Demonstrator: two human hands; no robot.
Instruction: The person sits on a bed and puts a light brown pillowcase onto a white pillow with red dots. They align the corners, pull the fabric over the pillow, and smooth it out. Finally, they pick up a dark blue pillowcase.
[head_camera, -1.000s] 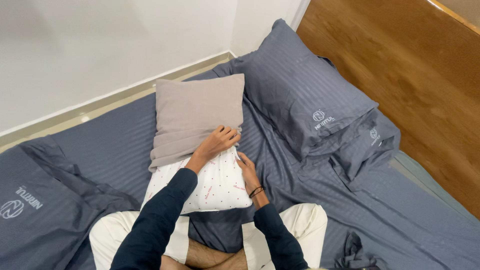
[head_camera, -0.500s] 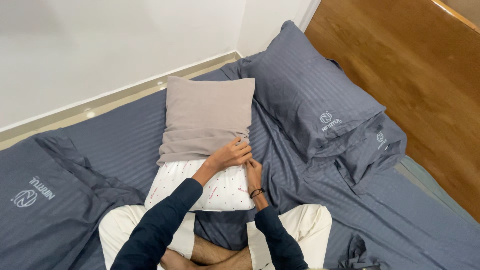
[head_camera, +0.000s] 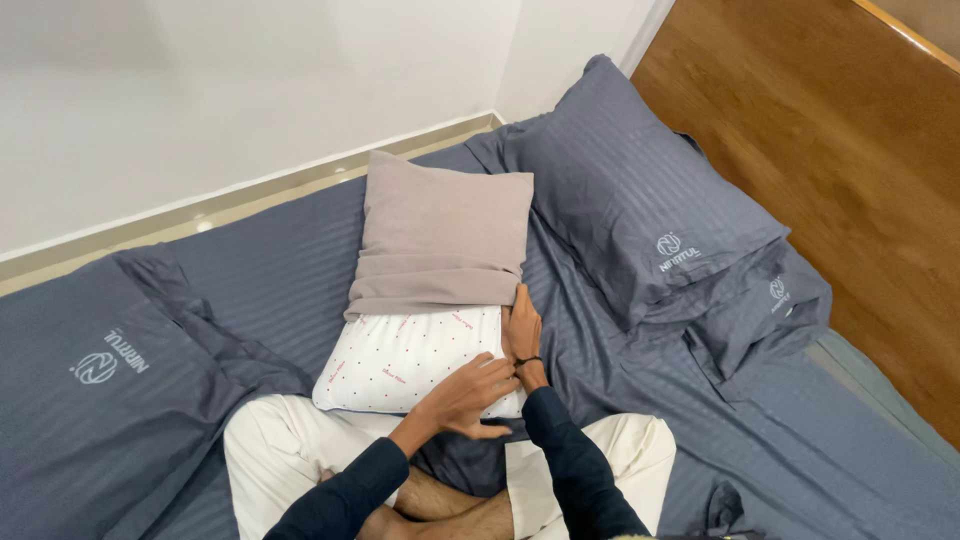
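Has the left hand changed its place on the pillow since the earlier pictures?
Yes. The left hand has moved from the edge of the taupe cover down to the near corner of the dotted white pillow, toward the person. The right hand stays at the pillow's side.

Pillows: 1 white dotted pillow (head_camera: 400, 360) w/ 1 taupe cover (head_camera: 445, 235) half on; 3 grey pillows (head_camera: 640, 190) (head_camera: 770, 310) (head_camera: 90, 400); 2 hands (head_camera: 465, 395) (head_camera: 522, 330).

One head-worn camera looks steeply down, close over the bed (head_camera: 300, 270) and lap.
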